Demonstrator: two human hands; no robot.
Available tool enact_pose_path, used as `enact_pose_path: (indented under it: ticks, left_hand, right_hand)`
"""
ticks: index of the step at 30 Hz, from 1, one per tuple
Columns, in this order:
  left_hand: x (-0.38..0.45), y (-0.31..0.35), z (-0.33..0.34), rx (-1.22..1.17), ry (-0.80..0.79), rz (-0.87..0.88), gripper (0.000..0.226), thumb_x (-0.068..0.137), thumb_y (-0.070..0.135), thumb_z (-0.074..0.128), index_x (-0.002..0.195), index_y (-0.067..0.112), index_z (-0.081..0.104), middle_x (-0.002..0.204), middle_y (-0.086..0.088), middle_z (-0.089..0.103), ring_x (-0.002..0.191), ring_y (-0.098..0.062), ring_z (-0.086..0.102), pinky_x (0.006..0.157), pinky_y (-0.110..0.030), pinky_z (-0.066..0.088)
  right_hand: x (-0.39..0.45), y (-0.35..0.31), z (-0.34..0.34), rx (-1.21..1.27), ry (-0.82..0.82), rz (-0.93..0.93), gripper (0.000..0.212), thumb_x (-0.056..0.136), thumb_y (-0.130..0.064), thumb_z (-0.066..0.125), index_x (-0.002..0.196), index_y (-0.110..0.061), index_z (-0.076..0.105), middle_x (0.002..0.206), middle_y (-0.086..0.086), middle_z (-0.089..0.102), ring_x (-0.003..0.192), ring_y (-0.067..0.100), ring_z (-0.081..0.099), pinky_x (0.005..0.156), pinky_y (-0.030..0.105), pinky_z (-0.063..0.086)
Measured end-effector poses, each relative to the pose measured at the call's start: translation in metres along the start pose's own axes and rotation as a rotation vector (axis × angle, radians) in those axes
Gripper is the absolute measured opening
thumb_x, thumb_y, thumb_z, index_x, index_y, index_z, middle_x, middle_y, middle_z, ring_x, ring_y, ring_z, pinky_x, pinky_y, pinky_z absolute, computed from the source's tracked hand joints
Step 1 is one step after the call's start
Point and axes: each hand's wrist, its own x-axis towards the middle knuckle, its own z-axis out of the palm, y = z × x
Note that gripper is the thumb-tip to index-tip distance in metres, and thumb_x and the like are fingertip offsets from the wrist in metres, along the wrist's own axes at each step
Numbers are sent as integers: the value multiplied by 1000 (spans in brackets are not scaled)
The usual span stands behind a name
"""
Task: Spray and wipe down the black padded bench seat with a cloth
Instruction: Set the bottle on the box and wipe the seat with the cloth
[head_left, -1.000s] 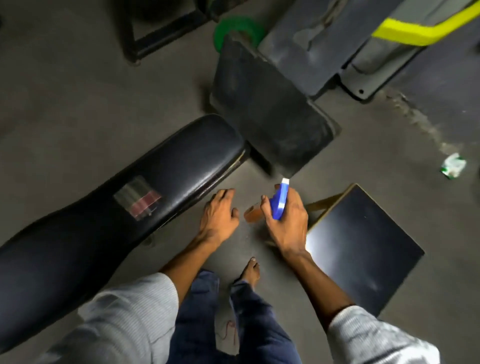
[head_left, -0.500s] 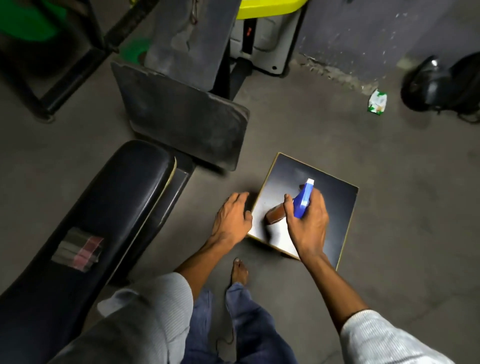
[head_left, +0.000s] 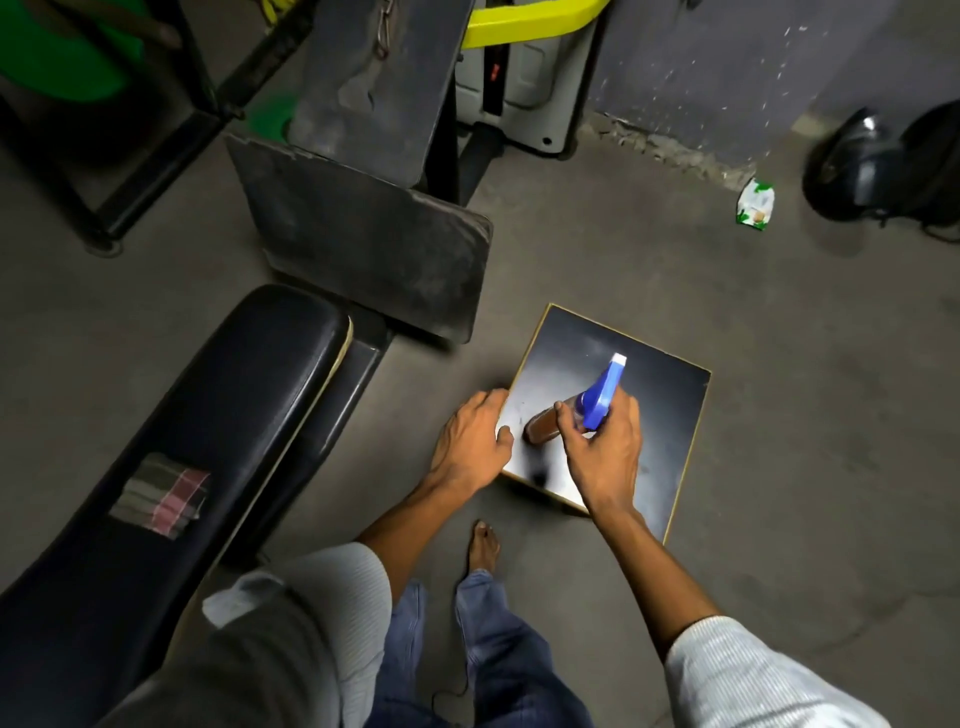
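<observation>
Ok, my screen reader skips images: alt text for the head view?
The right hand holds a blue-topped spray bottle over a small black stool; the left hand touches its edge. A folded cloth lies on the black bench.

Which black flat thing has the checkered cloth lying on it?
The long padded bench seat on the left; the checkered cloth lies there. The square stool top has none.

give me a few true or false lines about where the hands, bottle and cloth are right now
1. The right hand holds the spray bottle. True.
2. The folded cloth lies on the small black board. False: it lies on the bench seat.
3. The left hand rests at the edge of the black board. True.
4. The left hand grips the cloth. False: it is away from the cloth.
</observation>
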Motion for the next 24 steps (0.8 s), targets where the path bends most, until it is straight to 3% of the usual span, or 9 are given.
enact_pose_path:
  ticks: [3, 6, 7, 9, 12, 15, 18, 21, 24]
  left_hand:
    - [-3, -9, -3, -30, 23, -20, 49, 97, 17, 62, 145, 12, 54, 141, -13, 61, 129, -36, 60, 107, -45, 50]
    - [-9, -22, -6, -42, 48, -56, 55, 98, 20, 62, 151, 12, 51, 143, -12, 61, 132, -33, 59, 110, -42, 48]
    - [-12, -27, -7, -49, 56, -71, 55, 98, 20, 63, 152, 13, 51, 144, -12, 60, 133, -33, 59, 110, -42, 47]
    - [-19, -37, -11, -67, 72, -97, 56, 98, 21, 63, 152, 13, 51, 144, -12, 61, 132, -32, 59, 110, -41, 47]
    - [-31, -59, -21, -96, 110, -143, 55, 98, 21, 65, 151, 13, 52, 143, -12, 62, 131, -32, 60, 109, -41, 49]
    - [-48, -88, -34, -120, 165, -212, 54, 98, 21, 65, 150, 13, 53, 142, -13, 62, 131, -32, 60, 108, -41, 48]
    - [-71, -123, -50, -148, 228, -297, 53, 98, 21, 64, 149, 11, 53, 143, -13, 62, 131, -33, 60, 107, -42, 50]
    - [-99, -161, -66, -183, 292, -393, 51, 99, 21, 63, 149, 12, 53, 143, -13, 62, 130, -33, 61, 105, -43, 52]
    - [-131, -202, -80, -236, 364, -508, 52, 99, 20, 62, 150, 12, 52, 144, -14, 61, 130, -34, 61, 105, -44, 53]
  right_hand:
    - [-9, 3, 4, -44, -33, 149, 48, 89, -37, 85, 124, -14, 63, 120, 6, 63, 98, -12, 50, 84, 32, 47]
    - [-21, 5, 16, -68, -135, 462, 90, 78, -55, 92, 145, -8, 54, 138, 11, 61, 124, 21, 60, 101, 41, 51]
    - [-26, 5, 22, -79, -199, 560, 94, 77, -57, 92, 146, -5, 53, 139, 14, 63, 126, 32, 63, 105, 46, 53]
    - [-36, 3, 35, -93, -356, 644, 82, 80, -55, 91, 138, -8, 58, 131, 14, 70, 115, 35, 70, 103, 45, 57]
    - [-49, -13, 62, -52, -469, 556, 51, 88, -47, 88, 121, -16, 64, 108, 8, 78, 95, 30, 77, 99, 48, 62]
    - [-58, -41, 95, -42, -541, 430, 27, 92, -38, 84, 103, -25, 64, 96, 5, 78, 92, 29, 77, 96, 52, 63]
    - [-70, -78, 129, -72, -624, 283, 22, 93, -37, 82, 101, -25, 65, 92, 1, 75, 93, 26, 75, 96, 49, 63]
    - [-87, -114, 164, -96, -710, 160, 23, 98, -33, 78, 115, -20, 68, 87, -6, 69, 82, 15, 67, 90, 35, 58]
    - [-115, -144, 204, -124, -793, 53, 23, 98, -39, 77, 115, -26, 68, 90, -5, 72, 85, 21, 74, 90, 46, 65]
